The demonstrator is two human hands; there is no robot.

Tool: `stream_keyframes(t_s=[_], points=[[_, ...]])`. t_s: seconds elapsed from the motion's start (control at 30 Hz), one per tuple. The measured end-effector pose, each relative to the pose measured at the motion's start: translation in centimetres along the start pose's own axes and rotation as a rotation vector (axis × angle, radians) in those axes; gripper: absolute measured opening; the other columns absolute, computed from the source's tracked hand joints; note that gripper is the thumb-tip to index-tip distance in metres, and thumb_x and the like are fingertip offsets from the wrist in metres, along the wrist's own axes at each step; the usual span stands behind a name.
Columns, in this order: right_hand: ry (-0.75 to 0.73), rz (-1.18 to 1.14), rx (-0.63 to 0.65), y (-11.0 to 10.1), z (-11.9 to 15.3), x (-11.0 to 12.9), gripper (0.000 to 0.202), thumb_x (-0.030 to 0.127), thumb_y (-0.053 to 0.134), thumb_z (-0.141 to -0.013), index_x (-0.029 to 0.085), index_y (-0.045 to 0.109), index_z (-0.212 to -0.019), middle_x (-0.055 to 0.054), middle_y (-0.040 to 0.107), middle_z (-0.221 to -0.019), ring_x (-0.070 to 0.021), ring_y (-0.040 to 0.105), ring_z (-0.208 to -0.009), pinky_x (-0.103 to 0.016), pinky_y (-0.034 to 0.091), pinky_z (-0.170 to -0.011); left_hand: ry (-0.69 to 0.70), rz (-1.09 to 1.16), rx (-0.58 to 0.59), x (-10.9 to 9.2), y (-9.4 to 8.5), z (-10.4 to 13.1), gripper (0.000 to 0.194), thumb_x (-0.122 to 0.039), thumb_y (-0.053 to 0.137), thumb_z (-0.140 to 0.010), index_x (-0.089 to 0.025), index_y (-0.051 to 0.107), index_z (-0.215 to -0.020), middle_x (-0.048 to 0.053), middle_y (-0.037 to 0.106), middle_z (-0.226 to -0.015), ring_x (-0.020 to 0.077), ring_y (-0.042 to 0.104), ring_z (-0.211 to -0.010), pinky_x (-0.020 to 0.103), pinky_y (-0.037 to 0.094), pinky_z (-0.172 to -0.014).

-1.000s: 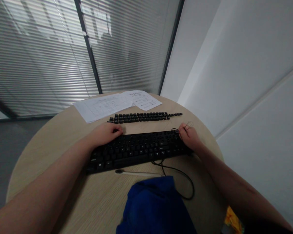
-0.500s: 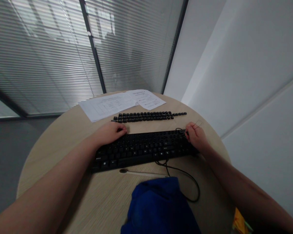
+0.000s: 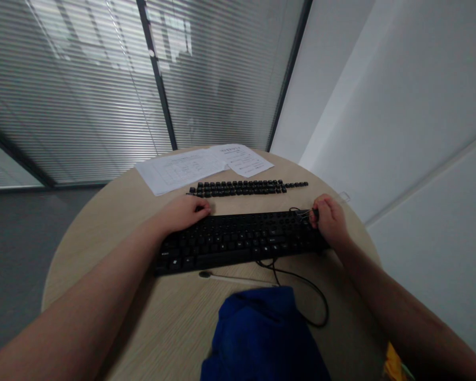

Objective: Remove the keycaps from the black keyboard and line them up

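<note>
A black keyboard lies in front of me, with most keys in the upper rows gone. My left hand rests on its far left corner, fingers curled in against the edge. At the far right end, my right hand is closed around a thin wire keycap puller. The puller's wire prongs point left over the keyboard's top right corner, and a wire loop sticks out behind the hand. Behind the keyboard, loose black keycaps stand in rows.
Printed papers lie at the back of the round wooden table. Nearer me are a slim brush, the black cable and a blue cloth. Something yellow shows at lower right. A white wall stands to the right.
My right hand has turned a little, so the puller's prongs now show over the keyboard's top right corner. My left hand stays on the keyboard. The whole view has shifted slightly.
</note>
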State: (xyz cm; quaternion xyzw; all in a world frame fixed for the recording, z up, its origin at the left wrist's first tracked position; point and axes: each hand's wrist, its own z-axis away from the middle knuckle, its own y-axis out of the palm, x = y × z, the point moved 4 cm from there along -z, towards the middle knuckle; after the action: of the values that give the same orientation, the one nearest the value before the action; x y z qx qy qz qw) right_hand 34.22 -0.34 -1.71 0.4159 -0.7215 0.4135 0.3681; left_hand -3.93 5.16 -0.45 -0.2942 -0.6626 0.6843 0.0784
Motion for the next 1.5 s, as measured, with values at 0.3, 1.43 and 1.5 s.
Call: stream_keyframes(t_s=[0.3, 1.43, 1.5], points=[[-0.015, -0.13, 0.111, 1.3, 1.0, 2.1, 0.024, 0.043, 0.046, -0.093, 0.024, 0.045, -0.078, 0.006, 0.051, -0.053, -0.0103, 0.045, -0.042, -0.022, 0.035, -0.042, 0.184, -0.036, -0.242, -6.1, -2.7, 1.1, 0.025, -0.032, 0.05, -0.093, -0.02, 0.072, -0.096, 0.006, 0.071, -0.092, 0.0192, 0.063, -0.081, 0.033, 0.047, -0.076], [0.24, -0.505, 0.646, 6.3, 4.2, 3.3, 0.048, 0.063, 0.042, -0.094, 0.021, 0.05, -0.072, 0.003, 0.055, -0.051, -0.0092, 0.043, -0.036, -0.019, 0.027, -0.036, 0.679, 0.121, -0.113, -17.0, 0.7, 4.0, 0.01, -0.026, 0.06, -0.094, -0.02, 0.068, -0.095, 0.002, 0.069, -0.09, 0.0164, 0.066, -0.083, 0.026, 0.052, -0.073], [0.224, -0.489, 0.586, 5.8, 3.8, 3.1, 0.052, 0.064, 0.04, -0.095, 0.021, 0.049, -0.068, 0.004, 0.051, -0.048, -0.009, 0.038, -0.035, -0.021, 0.024, -0.037, 0.675, 0.146, -0.132, -16.9, 0.3, 4.0, 0.01, -0.026, 0.061, -0.094, -0.02, 0.068, -0.097, 0.002, 0.069, -0.09, 0.0162, 0.066, -0.085, 0.026, 0.052, -0.075]])
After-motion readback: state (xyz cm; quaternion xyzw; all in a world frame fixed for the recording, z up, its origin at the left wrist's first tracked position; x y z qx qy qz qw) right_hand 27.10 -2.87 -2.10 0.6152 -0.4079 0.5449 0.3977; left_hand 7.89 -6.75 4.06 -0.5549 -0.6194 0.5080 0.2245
